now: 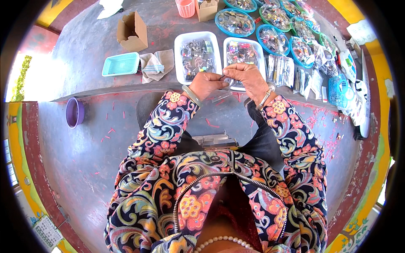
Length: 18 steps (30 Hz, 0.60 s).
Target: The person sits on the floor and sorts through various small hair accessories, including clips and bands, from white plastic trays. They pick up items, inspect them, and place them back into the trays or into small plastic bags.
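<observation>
My left hand [205,85] and my right hand [249,79] meet over the near edge of two white trays. Fingers of both are closed in a pinch on a small dark piece [223,77], too small to name. A bit of clear plastic [222,97] shows just below my left hand. The left white tray [177,55] holds small mixed items in clear plastic, some dark, some pink and green. Behind my right hand stands the second white tray [263,63], with similar colourful small items; its near end is partly hidden.
Round blue basins [217,25] of bagged items crowd the far right, with clear packets [280,71] before them. A turquoise basket [120,64], a grey cloth [156,65] and an open cardboard box [132,31] sit left. A purple basin [75,113] stands lower left.
</observation>
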Available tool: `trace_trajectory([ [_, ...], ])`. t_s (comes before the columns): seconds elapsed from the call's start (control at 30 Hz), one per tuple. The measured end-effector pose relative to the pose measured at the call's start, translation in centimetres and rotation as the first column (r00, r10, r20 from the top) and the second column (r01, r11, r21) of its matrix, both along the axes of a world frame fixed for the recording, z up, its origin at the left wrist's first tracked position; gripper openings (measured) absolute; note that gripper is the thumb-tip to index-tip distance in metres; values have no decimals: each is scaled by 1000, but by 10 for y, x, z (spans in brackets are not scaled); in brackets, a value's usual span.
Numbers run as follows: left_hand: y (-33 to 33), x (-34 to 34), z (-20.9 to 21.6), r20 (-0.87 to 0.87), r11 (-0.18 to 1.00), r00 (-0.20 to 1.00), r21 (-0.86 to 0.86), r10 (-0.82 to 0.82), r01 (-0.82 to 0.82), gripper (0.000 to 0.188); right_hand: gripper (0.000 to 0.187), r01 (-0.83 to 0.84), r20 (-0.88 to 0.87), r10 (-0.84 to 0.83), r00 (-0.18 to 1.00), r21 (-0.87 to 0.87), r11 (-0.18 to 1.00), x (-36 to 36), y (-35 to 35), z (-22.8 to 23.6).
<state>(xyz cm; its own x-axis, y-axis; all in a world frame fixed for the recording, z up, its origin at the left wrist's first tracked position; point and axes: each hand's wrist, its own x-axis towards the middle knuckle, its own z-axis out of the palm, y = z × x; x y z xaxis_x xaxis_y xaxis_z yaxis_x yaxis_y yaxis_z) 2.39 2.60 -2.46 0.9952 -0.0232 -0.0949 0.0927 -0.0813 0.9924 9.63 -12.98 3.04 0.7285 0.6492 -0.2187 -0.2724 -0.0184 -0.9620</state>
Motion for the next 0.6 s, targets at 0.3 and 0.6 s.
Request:
trace_trajectory([
  [0.3, -5, -2, 16, -25, 985, 999, 170, -22, 26, 24, 14, 115, 131, -104, 986, -80, 990, 0, -1, -7],
  [0.6, -4, -3, 24, -114, 986, 987, 105, -115, 127, 16, 15, 157, 141, -149, 979, -52, 986, 0, -3, -6],
])
